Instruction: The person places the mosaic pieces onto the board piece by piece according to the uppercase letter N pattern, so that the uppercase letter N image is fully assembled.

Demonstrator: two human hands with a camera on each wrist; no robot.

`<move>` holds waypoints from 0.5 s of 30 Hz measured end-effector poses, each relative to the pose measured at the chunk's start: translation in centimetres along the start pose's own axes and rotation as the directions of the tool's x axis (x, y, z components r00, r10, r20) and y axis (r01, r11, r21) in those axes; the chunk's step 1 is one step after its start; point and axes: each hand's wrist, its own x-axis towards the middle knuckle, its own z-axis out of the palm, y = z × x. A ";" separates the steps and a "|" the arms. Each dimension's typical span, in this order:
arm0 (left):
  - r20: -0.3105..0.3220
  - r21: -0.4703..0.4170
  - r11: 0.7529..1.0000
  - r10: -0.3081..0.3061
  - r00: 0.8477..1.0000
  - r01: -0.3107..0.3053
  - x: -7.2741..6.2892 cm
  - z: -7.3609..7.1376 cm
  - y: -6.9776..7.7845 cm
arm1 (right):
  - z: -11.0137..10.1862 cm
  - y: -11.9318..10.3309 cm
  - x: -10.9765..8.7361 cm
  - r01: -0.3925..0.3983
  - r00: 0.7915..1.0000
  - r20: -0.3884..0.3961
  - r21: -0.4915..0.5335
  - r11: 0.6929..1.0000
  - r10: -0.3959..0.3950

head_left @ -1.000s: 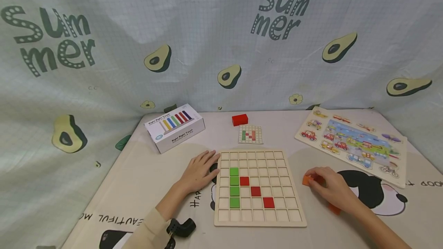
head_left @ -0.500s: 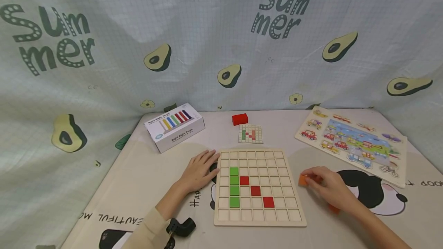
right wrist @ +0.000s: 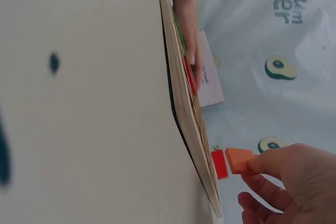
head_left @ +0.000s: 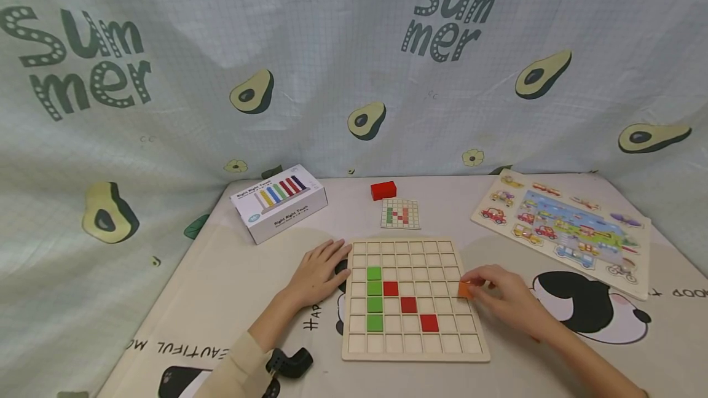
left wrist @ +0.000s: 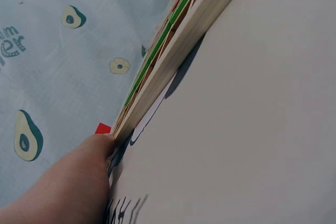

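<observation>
A wooden grid board (head_left: 415,356) lies flat on the table. In its cells sit a column of several green tiles (head_left: 374,304) and a diagonal of 3 red tiles (head_left: 409,305). My left hand (head_left: 316,276) rests at the board's left edge, fingers extended. Thumb and fingers of my right hand (head_left: 506,297) pinch an orange tile (head_left: 463,290) by one side, over the board's right edge. The right wrist view shows that orange tile (right wrist: 239,161) held clear of the board (right wrist: 184,103). Another orange piece (head_left: 535,339) is mostly hidden under the right wrist.
Behind the board lies a small pattern card (head_left: 401,214) with a coloured grid, and a red block (head_left: 383,190) sits beyond it. A white box (head_left: 282,204) stands back left. A picture puzzle board (head_left: 564,232) lies back right. A patterned curtain (head_left: 310,48) hangs behind the table.
My right hand has carried the orange tile leftward, from the tablecloth beside the board to over its right edge. The left hand has stayed in place.
</observation>
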 end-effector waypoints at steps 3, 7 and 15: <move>-0.001 0.005 1.000 0.000 1.000 0.000 0.0 0.1 0.0 | 0.5 -0.5 0.5 0.008 1.000 0.020 0.004 1.000 -0.008; -0.004 0.004 1.000 0.001 1.000 -0.001 0.0 0.1 -0.1 | 1.1 -1.0 1.0 0.025 0.999 0.044 0.021 0.999 -0.026; -0.005 0.002 1.000 0.003 1.000 -0.003 0.0 0.1 0.0 | 2.2 -2.2 1.7 0.032 0.993 0.107 0.086 0.996 -0.042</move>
